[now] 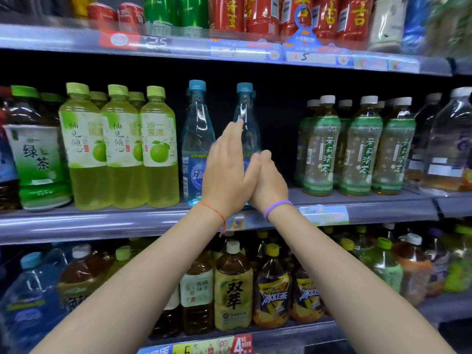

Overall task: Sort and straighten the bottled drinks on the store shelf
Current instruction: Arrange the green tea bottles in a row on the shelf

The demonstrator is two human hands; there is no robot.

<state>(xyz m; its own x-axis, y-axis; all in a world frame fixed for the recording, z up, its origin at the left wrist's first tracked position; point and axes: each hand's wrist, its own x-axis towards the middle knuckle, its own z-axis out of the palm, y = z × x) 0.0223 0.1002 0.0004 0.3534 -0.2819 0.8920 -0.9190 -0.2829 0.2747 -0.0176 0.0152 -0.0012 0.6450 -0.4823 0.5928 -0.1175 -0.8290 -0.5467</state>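
Two clear bottles with blue caps stand upright side by side on the middle shelf (102, 221). The left blue-capped bottle (198, 129) stands free, next to the yellow-green drinks. My left hand (226, 172) lies flat, fingers straight and together, against the left front of the right blue-capped bottle (245, 108). My right hand (269, 185) curls around that bottle's lower right side. The two hands touch each other and hide its label and base.
Yellow-green pomelo drinks (122, 149) and a large green tea bottle (38, 159) stand to the left. Jasmine tea bottles (357, 149) and big clear bottles (449, 139) stand to the right. Cans (255, 14) line the upper shelf; large tea bottles (233, 284) fill the lower one.
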